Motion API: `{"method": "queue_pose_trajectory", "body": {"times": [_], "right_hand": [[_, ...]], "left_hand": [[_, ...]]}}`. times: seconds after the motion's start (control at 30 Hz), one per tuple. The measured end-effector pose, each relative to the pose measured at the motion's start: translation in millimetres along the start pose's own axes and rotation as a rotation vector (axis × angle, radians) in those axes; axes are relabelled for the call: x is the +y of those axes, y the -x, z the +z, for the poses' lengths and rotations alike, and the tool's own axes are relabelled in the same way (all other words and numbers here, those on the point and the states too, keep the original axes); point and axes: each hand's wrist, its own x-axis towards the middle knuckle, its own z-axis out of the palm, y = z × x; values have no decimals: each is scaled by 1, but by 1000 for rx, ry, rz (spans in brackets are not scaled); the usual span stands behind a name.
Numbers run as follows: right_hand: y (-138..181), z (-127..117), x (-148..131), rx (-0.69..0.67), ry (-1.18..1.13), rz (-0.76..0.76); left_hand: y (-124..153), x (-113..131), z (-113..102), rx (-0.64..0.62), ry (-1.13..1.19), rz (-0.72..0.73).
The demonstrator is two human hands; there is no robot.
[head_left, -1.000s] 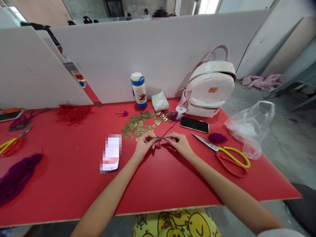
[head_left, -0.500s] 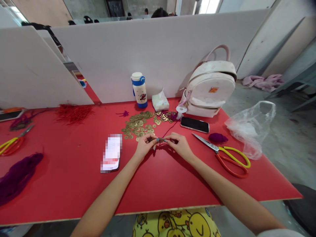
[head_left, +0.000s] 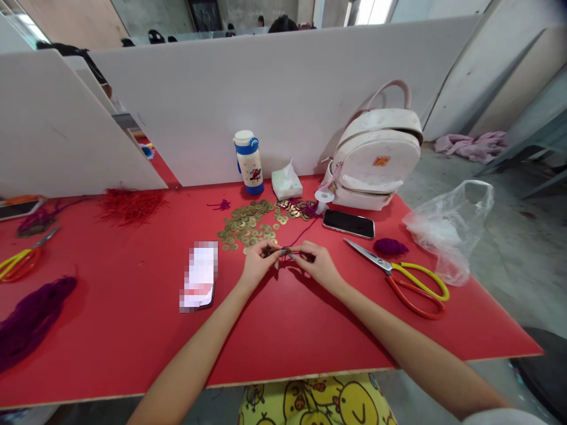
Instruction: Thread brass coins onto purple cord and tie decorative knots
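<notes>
Centre of frame: left hand (head_left: 258, 264) and right hand (head_left: 317, 264), fingertips almost meeting, both pinched shut on purple cord (head_left: 302, 236).
Cord: thin twisted fibre; runs from the pinch up-right toward coins (head_left: 246, 224).
Coins: flat round brass-coloured discs, a loose heap just above the hands.
Table (head_left: 283, 330): smooth matte red board with a pale raw edge.
Scissors (head_left: 401, 274): right of hands; steel blades, yellow and orange loop handles.
Bottle (head_left: 248, 162): upper centre; white, blue lid, red figure print, lettering too small to read.
</notes>
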Motion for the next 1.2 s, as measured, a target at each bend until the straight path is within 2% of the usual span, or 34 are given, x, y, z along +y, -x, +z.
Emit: {"method": "queue_pose_trajectory", "body": {"times": [0.33,0.73,0.9,0.97,1.03,1.2], "right_hand": [[2,4,6,31,67,-16],[-1,-2,2,-2,295,-56],[0,-7,1,47,384,-91],[-3,-11,4,97,292,-80],[-8,-17,7,149,66,-34],[-27,-45,16,273,-812,224]], "left_hand": [[1,0,2,-19,-37,24],[2,1,3,-7,-59,40],[0,-2,2,2,-50,38],[-1,-4,1,12,-51,36],[-2,-7,0,32,-69,38],[-4,-12,-2,85,-94,51]]}}
